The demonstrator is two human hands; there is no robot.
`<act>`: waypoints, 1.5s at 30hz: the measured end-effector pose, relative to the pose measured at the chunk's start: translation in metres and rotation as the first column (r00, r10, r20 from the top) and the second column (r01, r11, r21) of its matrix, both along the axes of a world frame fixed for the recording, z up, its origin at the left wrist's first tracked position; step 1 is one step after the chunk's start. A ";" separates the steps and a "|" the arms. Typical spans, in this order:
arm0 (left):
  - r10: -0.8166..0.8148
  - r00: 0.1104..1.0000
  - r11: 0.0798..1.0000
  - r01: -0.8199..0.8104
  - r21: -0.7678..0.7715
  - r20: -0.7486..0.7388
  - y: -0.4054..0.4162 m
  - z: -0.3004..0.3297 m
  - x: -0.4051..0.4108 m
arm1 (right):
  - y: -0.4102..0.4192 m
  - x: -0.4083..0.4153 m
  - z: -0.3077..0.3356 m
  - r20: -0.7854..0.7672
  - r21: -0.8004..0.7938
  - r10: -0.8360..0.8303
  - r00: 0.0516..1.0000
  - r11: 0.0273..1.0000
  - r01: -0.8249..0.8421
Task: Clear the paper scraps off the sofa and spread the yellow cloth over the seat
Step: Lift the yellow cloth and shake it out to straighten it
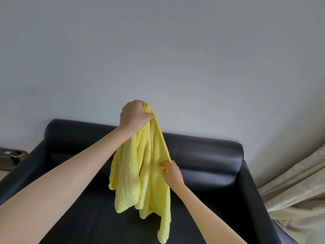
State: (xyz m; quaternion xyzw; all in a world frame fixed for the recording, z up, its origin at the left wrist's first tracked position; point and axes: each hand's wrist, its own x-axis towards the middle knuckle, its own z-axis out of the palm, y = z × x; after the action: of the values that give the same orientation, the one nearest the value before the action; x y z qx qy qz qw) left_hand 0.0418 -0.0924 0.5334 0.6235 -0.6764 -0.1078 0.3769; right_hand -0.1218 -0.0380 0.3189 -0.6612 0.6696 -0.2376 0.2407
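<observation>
**A plain living room in a home**

A black leather sofa [202,154] with a rounded backrest and padded arms stands against a bare, pale grey wall [158,50]. To the right a beige patterned curtain [295,182] hangs in loose folds down past the sofa's arm. At the far left edge sits a dark cardboard box [10,155] with a small label, low beside the sofa.

The cloth [140,173] hangs above the sofa [207,155] seat, gripped at 12 o'clock by the left hand [134,114] and at 3 o'clock by the right hand [171,171] (2 hands). A curtain [295,191] hangs at the sofa's 3 o'clock.
</observation>
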 end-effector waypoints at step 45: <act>-0.039 0.997 0.992 0.030 0.125 0.067 0.014 0.008 0.043 | -0.018 0.027 0.056 0.363 -0.198 -0.039 0.931 0.973 0.118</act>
State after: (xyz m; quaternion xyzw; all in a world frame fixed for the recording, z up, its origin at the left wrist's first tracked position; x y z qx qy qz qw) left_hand 0.0843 -0.0782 0.5415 0.6373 -0.6917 -0.1345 0.3119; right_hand -0.0947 -0.0560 0.3753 -0.6019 0.6109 -0.4346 0.2751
